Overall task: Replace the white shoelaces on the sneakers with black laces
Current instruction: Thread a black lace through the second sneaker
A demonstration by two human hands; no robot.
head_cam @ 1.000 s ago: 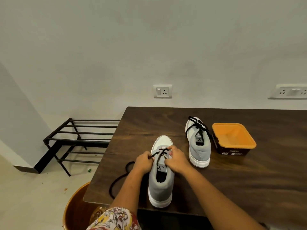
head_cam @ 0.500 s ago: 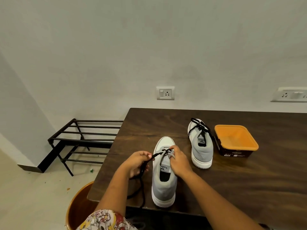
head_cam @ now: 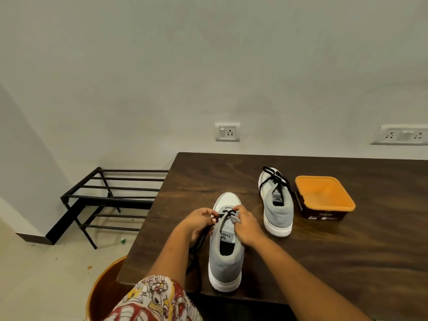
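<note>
While the near sneaker [head_cam: 225, 249] stood with its heel toward the person at the front edge of the table [head_cam: 347, 262], both hands were closed in on its lacing, close together on either side of the tongue. The left hand [head_cam: 196, 224] had its fingers curled round the black lace [head_cam: 227, 213], whose slack dropped from under the palm toward the table edge. The right hand [head_cam: 246, 227] seemed to pinch the same lace at the right eyelet row, its other fingers braced against the grey upper — exactly which eyelet was too small to tell. Only a couple of black crossings showed on this shoe, so its threading looked far from finished. The far sneaker [head_cam: 278, 205], just beside an orange-lidded container [head_cam: 324, 195], already wore black laces tied in a bow. No white lace was in view.

The step in hand was, by the look of it, drawing the lace through and snugging a crossing. Done well, the left hand would pull the slack across the shoe rather than upward, so the light sneaker was neither lifted nor twisted; the right hand's part was to pin the shoe down and lay the crossing flat. Both free ends should come out equal before the next pair of eyelets, and the pattern should match the finished shoe — over and under the same way each time. The slack by the table edge could snag or knot, so it was worth freeing it before each pull.
</note>
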